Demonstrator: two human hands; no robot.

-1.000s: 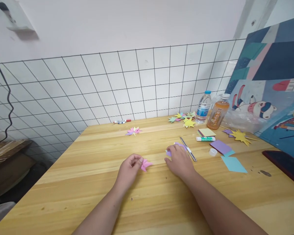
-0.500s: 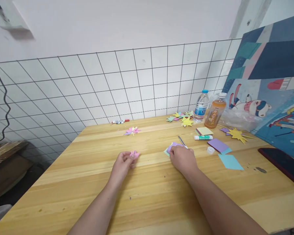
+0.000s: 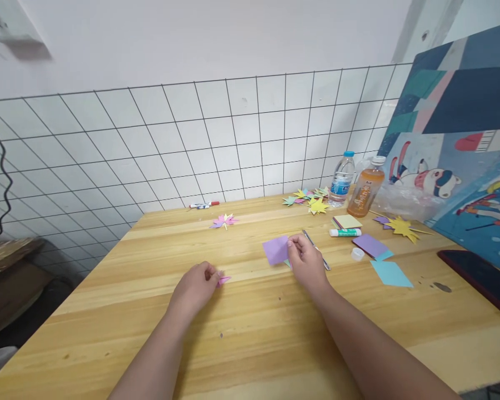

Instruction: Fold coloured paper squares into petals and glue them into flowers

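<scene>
Between the thumb and fingers of my left hand is a small pink folded paper piece, low over the table and mostly hidden by the hand. My right hand pinches the right edge of a purple paper square. Under that square and the hand, a sliver of green paper shows. A slim craft knife or pen-like tool lies just beyond my right hand, partly covered by it. Pink, purple and yellow pointed paper shapes lie further back.
Right of my hand are a glue stick, its white cap, a purple paper pad and a blue sheet. Behind stand a water bottle and an orange drink bottle. Markers lie near the tiled wall.
My right hand has lifted the purple square and drawn it left, uncovering more of the slim tool. My left hand has come slightly nearer and lower with the pink paper.
</scene>
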